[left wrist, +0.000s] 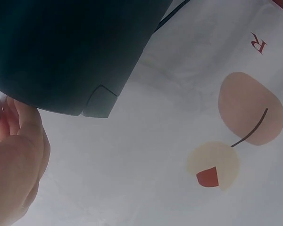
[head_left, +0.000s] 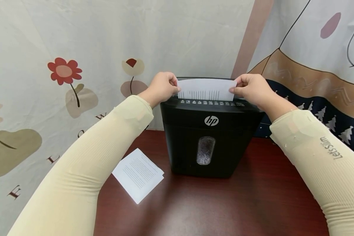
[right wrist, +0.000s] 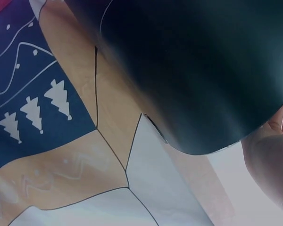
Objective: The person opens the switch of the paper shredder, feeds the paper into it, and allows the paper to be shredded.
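Observation:
A black HP paper shredder stands upright on the table, with paper shreds showing through its small front window. A sheet of printed paper stands in the slot on its top, the lower part hidden inside. My left hand pinches the sheet's left edge between thumb and fingers. At the right edge, my right hand pinches the same sheet. Both wrist views show the shredder's dark sides, with the left hand and right hand at its top rim; the paper is hidden there.
Several printed sheets lie stacked on the dark red table, left of the shredder. Behind it hangs a pale curtain with flower prints. Navy fabric with white trees is at the right. A dark cord runs beside the shredder.

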A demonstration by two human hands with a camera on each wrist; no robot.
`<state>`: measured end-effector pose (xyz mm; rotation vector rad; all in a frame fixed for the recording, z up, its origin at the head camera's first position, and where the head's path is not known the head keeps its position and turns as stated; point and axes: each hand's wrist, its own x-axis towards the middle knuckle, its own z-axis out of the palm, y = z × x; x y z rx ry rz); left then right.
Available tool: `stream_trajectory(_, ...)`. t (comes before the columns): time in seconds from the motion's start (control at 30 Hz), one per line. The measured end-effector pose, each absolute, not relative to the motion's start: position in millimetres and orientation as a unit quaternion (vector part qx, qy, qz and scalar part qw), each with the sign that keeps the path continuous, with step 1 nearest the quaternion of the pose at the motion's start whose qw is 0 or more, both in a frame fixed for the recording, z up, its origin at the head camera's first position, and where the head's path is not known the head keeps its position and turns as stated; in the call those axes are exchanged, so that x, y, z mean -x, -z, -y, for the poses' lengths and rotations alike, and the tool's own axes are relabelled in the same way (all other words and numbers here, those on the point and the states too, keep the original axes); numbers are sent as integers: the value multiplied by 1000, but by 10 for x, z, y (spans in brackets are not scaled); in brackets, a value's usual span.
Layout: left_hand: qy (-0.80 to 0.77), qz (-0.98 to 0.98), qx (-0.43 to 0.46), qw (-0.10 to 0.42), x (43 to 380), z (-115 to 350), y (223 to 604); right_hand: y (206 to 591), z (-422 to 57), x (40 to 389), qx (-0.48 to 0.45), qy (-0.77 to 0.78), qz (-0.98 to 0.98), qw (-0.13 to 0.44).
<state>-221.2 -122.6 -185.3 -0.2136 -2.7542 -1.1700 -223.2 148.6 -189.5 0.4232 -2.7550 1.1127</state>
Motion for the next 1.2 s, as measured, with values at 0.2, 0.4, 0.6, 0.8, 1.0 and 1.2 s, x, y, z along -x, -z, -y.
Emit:
stream_trajectory(0.2,371,925,70,49,2193,1246,1863,1915,-1474,2213,-142,-351,923,70)
stream_trajectory(0.4,357,930,74,48,2187,1253,1873,1928,-1474,2212,-142,-347,925,62)
stream_trajectory(0.6,351,932,77,49,2180,1253,1876,1943,-1487,2218,-139,-337,930,51)
stream_trajectory(0.8,336,937,77,51,2179,1244,1879,1964,-1477,2220,-150,-322,933,49)
stream_trajectory(1.0,340,935,78,58,2183,1264,1902,1975,-1473,2209,-155,-307,937,59)
stream_trajectory(1.2,327,937,80,93,2164,1352,1937,1998,-1487,2147,-163,-295,938,81)
